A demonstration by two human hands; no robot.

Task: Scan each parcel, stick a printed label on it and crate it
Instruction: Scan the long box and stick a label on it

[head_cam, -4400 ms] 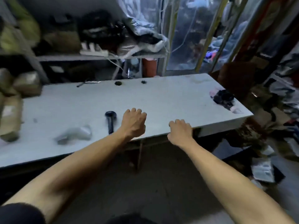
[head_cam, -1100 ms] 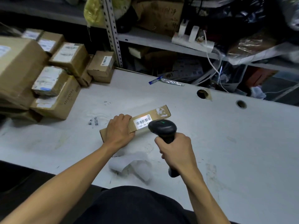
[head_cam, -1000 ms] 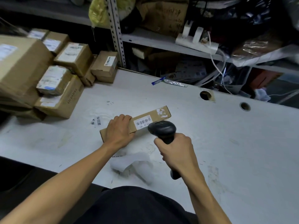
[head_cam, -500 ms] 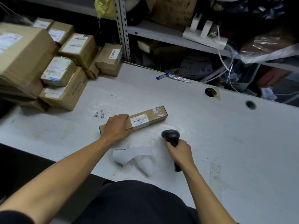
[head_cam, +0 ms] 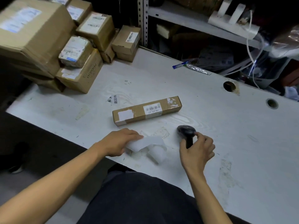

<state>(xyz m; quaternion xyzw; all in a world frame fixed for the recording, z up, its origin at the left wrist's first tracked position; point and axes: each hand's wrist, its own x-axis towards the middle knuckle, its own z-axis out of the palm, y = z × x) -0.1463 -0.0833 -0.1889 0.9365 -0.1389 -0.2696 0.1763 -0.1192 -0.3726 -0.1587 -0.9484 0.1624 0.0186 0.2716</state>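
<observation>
- The long, narrow brown cardboard parcel [head_cam: 146, 110] now lies alone on the scuffed white worktable [head_cam: 242, 135], its barcode sticker facing up; the left hand [head_cam: 119, 141], which pinned its near end half a second ago, has come off it.
- That left hand has dropped to the curled strip of white printed labels [head_cam: 151, 145] just in front of the parcel, its fingers curled over the strip's left end and holding it.
- The black handheld barcode scanner [head_cam: 186, 134], raised over the barcode a second ago, is down on the table to the right of the labels; the right hand [head_cam: 196, 151] has loosened, its fingers curved around the handle, only the tips seeming to touch it.
- Judged from this, the scan of this parcel is done and the labelling step is starting; no label from the strip is on it yet, and no crate is in view.
- Room to work: bare tabletop stretches right of the scanner and beyond the parcel, as far as two round cable holes [head_cam: 229, 86] near the far edge.
- Edges: the labels lie close to the table's near edge, so a careless pull may sweep them off; stacked brown cardboard boxes [head_cam: 80, 50] crowd the far left corner, well apart from the parcel.
</observation>
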